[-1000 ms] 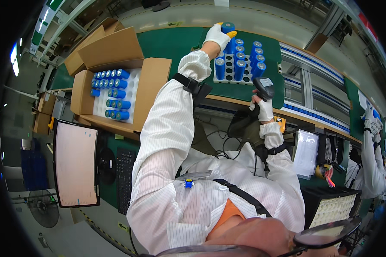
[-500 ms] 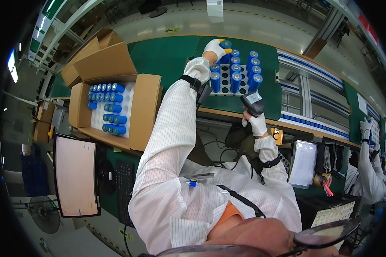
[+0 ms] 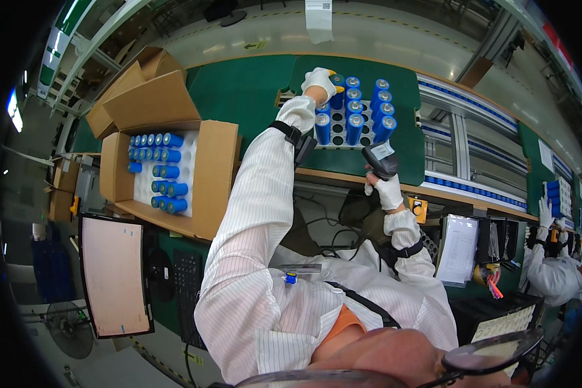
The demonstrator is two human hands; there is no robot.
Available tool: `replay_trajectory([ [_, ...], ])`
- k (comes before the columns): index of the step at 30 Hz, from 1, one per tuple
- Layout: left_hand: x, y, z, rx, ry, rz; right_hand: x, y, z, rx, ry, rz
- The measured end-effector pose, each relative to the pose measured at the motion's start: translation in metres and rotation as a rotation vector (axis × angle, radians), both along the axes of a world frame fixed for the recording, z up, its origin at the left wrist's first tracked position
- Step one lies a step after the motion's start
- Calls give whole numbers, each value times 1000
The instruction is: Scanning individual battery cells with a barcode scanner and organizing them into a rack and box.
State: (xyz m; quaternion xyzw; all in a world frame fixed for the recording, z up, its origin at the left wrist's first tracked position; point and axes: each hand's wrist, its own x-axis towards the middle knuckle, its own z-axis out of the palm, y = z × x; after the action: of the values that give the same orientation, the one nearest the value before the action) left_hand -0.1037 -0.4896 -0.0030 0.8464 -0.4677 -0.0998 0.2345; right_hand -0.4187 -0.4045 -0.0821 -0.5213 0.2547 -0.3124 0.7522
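Observation:
My left hand [image 3: 319, 84], in a white glove with yellow fingertips, is closed round the upper part of a blue cylindrical battery cell [image 3: 337, 98]. That cell stands upright at the far side of a white tray with round holes [image 3: 338, 138]; whether its base is seated in a hole cannot be made out. Several more blue cells [image 3: 354, 129] stand upright in the tray in rows, with open holes between them. Just in front of the tray, my gloved right hand [image 3: 388, 193] grips a dark handheld barcode scanner [image 3: 380, 161], its head toward the cells.
An open cardboard box [image 3: 216, 174] at the left holds several blue cells in a white holed insert. Nearer are a monitor [image 3: 115, 275] and keyboard [image 3: 189, 284]. A conveyor [image 3: 459, 142] runs along the right, with papers [image 3: 457, 249] before it. A co-worker's gloved hand [image 3: 545, 212] is at far right.
My left hand has brought the cell slightly nearer and lower over the tray. My right hand with the scanner has barely moved. At far right, the co-worker's hand and tray have shifted.

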Motion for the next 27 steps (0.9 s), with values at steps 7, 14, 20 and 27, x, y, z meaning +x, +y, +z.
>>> replay_trajectory([
  [7,-13,1,17,70,-35,-26,-1,-2,-2,1,9,1],
  [14,2,-3,0,55,33,17,1,0,-2,13,11,-3],
  [20,1,-5,5,97,-5,-78,-1,-1,-1,3,23,-5],
  [27,-1,-7,9,206,-97,-121,1,-1,0,5,20,-27],
])
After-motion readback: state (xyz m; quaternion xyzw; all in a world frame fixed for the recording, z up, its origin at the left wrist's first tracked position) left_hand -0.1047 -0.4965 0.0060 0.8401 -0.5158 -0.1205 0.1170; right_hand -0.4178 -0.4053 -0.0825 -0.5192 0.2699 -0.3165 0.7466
